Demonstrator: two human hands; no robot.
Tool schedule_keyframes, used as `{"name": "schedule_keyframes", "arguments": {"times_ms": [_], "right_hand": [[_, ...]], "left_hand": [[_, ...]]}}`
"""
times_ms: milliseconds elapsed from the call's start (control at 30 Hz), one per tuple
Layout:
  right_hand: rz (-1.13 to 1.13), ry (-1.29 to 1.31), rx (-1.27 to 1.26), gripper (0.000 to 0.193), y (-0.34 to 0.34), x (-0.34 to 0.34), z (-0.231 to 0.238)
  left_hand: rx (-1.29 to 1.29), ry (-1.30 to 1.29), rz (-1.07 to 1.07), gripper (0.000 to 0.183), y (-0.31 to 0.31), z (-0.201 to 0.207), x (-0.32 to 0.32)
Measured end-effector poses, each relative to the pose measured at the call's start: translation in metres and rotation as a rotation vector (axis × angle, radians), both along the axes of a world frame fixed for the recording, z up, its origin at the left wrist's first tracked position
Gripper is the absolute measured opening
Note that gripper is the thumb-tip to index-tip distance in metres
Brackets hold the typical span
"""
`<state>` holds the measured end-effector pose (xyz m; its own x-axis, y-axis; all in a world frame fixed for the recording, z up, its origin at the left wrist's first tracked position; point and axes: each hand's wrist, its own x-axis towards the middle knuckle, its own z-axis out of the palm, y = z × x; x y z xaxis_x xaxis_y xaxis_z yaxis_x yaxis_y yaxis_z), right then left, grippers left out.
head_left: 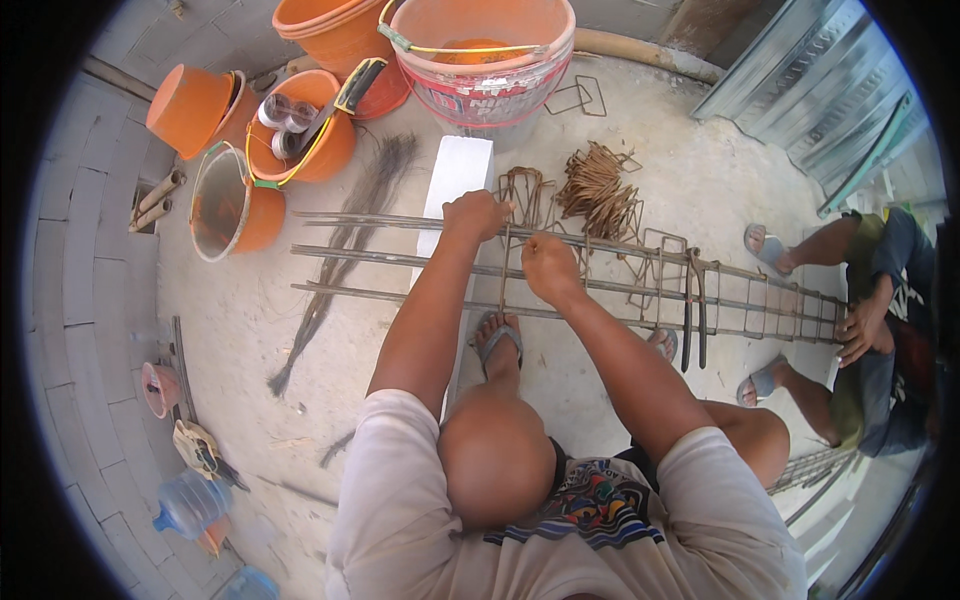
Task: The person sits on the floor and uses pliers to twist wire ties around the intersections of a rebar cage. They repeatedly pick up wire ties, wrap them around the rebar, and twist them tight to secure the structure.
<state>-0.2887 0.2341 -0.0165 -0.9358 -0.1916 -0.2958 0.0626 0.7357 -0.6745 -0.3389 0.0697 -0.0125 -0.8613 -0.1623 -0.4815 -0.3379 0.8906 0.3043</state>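
Observation:
Three long steel reinforcing bars (400, 258) run across in front of me, with bent wire stirrups (657, 270) around them toward the right. My left hand (477, 215) is closed at the far bar, beside one stirrup (504, 268); its grip is hidden. Just right of that stirrup, my right hand (550, 268) makes a fist over the bars, and what it holds, if anything, does not show. A pair of pincers (695, 310) hangs over the bars farther right. Under the bars' left part lies a long white block (458, 170).
A co-worker's hand (866, 325) rests on the bars' right end. Rusty stirrups (600, 190) are heaped beyond the bars; a bundle of tie wire (350, 240) lies left. Orange buckets (262, 222) and a large pail (485, 80) stand at the back.

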Motion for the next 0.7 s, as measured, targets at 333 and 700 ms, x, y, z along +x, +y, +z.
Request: {"name": "schedule_keyframes", "arguments": {"times_ms": [333,700], "right_hand": [[0.074,-0.002,-0.025,0.022,-0.005,-0.015,-0.010],[0.172,-0.002,0.063,0.022,-0.010,-0.012,-0.006]], "left_hand": [[0.144,-0.065,0.129,0.041,0.008,-0.018,-0.016],[0.550,0.213,0.239,0.028,0.002,-0.043,-0.014]]}}
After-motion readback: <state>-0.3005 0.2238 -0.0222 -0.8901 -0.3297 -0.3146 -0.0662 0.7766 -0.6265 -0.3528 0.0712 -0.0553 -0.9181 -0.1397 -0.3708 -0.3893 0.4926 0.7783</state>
